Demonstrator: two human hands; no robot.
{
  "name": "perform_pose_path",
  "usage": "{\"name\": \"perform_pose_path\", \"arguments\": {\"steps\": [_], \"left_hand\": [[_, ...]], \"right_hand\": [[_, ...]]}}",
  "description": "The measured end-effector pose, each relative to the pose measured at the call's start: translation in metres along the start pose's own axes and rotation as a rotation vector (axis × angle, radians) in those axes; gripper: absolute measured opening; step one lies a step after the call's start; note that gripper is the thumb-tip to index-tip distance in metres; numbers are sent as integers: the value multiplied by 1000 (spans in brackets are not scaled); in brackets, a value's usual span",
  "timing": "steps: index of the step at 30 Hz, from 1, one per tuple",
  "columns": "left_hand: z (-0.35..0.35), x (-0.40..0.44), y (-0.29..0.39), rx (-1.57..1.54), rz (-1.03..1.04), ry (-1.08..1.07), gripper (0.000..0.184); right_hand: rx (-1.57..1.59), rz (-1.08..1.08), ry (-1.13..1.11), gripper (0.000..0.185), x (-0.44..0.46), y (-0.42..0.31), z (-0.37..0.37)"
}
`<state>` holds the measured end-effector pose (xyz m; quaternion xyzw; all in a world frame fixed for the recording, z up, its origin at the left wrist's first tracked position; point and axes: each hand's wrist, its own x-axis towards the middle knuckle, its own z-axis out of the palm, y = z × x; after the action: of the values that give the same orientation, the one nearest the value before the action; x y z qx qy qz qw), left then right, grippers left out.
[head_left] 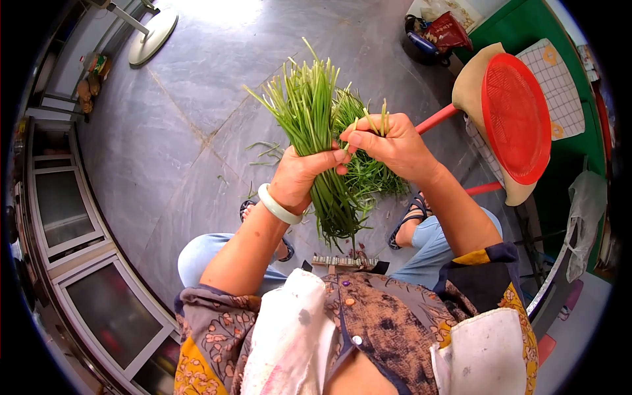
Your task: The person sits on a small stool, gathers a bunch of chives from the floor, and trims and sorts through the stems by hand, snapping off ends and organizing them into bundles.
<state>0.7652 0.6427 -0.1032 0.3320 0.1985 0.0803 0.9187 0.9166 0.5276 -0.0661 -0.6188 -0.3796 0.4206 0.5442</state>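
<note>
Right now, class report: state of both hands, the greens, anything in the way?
Left hand gripping green bundle. Right hand pinching pale stalks. Loose greens on floor beneath, nothing visibly blocking.

Pile (378, 179) part. hidden behind bunch (313, 112) & R hand (398, 145), stems (384, 118) part. covered in its grip, stand (155, 39) well beyond L hand (296, 176) cut off.

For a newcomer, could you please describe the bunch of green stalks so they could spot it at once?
Over the grey floor, find the left hand, with a pale bangle at its wrist. It grips the bunch, long and green with paler ends. It is thicker than the few stalks in the right hand and, unlike the heap below, gathered.
</note>
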Motion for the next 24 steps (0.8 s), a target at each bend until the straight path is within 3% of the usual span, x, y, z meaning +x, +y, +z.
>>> {"name": "perform_pose_path", "arguments": {"steps": [8, 14, 21, 24], "left_hand": [[-4, -3, 1, -29, -55, -13, 19], [-4, -5, 3, -66, -95, 9, 22], [-4, -5, 4, -62, -81, 56, 23], [-4, -4, 4, -43, -61, 33, 21]], "right_hand": [[-21, -8, -69, 17, 0, 0, -4], [-238, -81, -23, 15, -1, 1, -5], [-112, -91, 181, 10, 4, 8, -10], [-45, 1, 123, 10, 2, 2, -4]]}}
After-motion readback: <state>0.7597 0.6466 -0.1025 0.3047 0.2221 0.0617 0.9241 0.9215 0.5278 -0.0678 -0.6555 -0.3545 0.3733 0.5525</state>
